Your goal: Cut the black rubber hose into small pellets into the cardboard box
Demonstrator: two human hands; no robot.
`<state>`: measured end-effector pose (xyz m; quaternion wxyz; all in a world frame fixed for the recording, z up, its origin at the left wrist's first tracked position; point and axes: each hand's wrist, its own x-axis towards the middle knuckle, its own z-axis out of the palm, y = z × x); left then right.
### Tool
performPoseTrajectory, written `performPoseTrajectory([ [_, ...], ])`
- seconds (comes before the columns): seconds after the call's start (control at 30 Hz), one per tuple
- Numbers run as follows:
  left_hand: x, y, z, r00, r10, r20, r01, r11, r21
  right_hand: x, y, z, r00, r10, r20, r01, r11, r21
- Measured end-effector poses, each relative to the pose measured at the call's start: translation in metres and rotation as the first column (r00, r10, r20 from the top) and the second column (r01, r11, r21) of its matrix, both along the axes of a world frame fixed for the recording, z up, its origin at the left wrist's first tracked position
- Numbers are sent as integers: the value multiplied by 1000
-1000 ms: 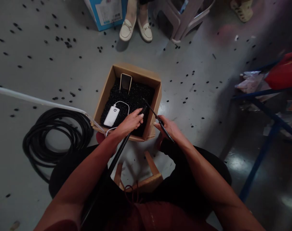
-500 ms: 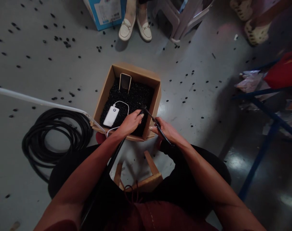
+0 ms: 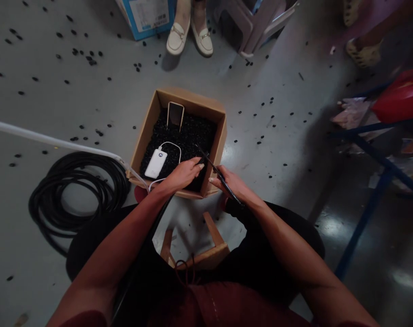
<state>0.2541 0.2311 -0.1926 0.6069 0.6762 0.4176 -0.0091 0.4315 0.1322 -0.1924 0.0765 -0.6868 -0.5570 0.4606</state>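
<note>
My left hand (image 3: 186,174) is closed around the end of a black ribbed hose (image 3: 163,211), which runs back under my left forearm towards my lap. My right hand (image 3: 232,181) grips a long slim knife-like tool (image 3: 229,190) with a dark handle. Its thin blade points up and left, close to the hose end. Both hands are over the near right part of an open cardboard box (image 3: 182,96). Small black pieces (image 3: 193,129) fill its bottom. On them lie a white power bank (image 3: 156,164) with a white cable and, at the back, a phone (image 3: 175,114).
A coil of black hose (image 3: 50,200) lies on the floor at left, below a pale pole (image 3: 56,141). Black bits are scattered around. A wooden stool (image 3: 211,254) is under me. Another person's shoes (image 3: 175,40), a plastic stool (image 3: 250,27) and a blue frame (image 3: 366,222) surround the box.
The blade has swung so that its tip reaches further up and left past the hose end. The left hand has shifted only slightly. At upper right, another person's foot has moved.
</note>
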Motion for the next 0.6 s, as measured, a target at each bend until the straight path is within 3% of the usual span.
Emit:
performPoseTrajectory([
  [0.17,0,-2,-8,999,42,-21,-43,999,-22,-2,-2,-9,997,13,74,-14,1000,5],
  [0.6,-2,-5,-19,991,46,-124,-59,994,-98,-10,-8,-12,982,95,161,-84,994,-77],
])
